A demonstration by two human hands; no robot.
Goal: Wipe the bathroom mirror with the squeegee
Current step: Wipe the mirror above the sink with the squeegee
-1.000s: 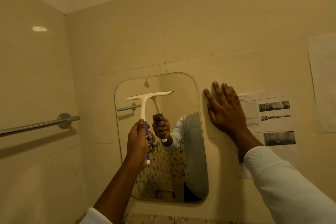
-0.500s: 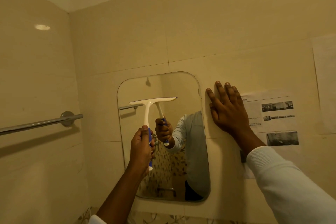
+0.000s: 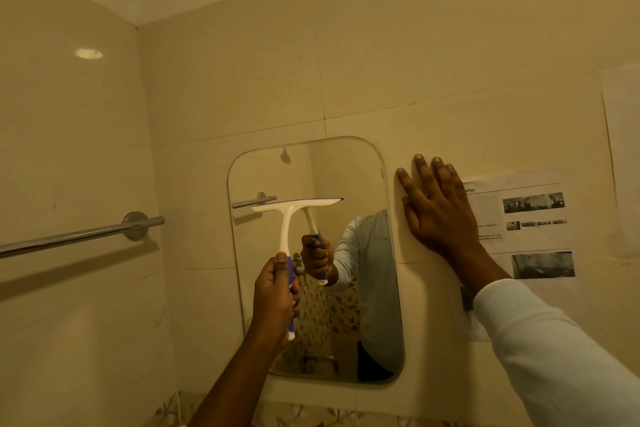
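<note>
Found squeegee [image 3: 286, 225] pressed blade-first against upper-middle of mirror [image 3: 346, 177], gripped at blue handle by left hand [image 3: 275, 291]. Found right hand [image 3: 440, 211] flat, released, on wall [image 3: 398, 80] right of mirror. Judged light, rigid plastic; best held low on handle.

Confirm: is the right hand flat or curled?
Flat: the right hand lies spread, fingers straight, on the wall beside the mirror.

Mirror glass [image 3: 349, 177] lies open above the squeegee [image 3: 287, 218]; towel bar [image 3: 86, 234] juts left.
</note>
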